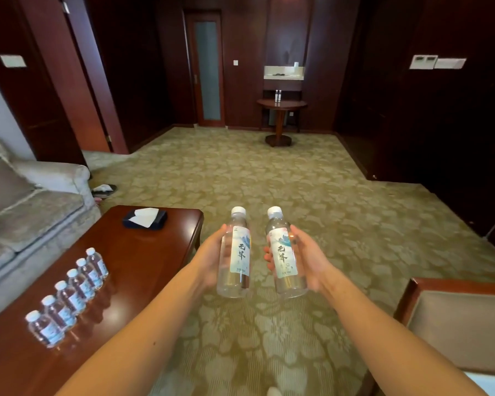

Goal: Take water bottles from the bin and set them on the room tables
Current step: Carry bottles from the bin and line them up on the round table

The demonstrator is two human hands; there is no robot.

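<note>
Two bottles are up front, one per hand! The left hand (212, 252) wraps the left bottle (236, 252) round its labelled middle. The right hand (309, 258) grips the right bottle (283, 258) the same way, its fingers (267, 254) curling round the label from behind. Both bottles are near upright, white caps on, clear water inside, held side by side but apart over the carpet (269, 181) at about 12 o'clock, close in. At 9 to 10 o'clock sits the low worktop (143, 261), already carrying a row of six bottles (69, 292) along its near edge and a tissue box (145, 220) at its far end. Way off at 12 o'clock, the round worktop (282, 104) shows two small bottles (278, 94) standing together. The bin is out of view. On handling, these look like small thin-walled plastic bottles, light enough for one hand each, though the sides will likely give if squeezed hard. The glossy label could be a bit slick, so a firm wrap at mid-body, just as held now, looks the safest hold. It also leaves the flat base free to land square on a worktop. They are tall and narrow, so a careless set-down could tip one into its neighbours.
</note>
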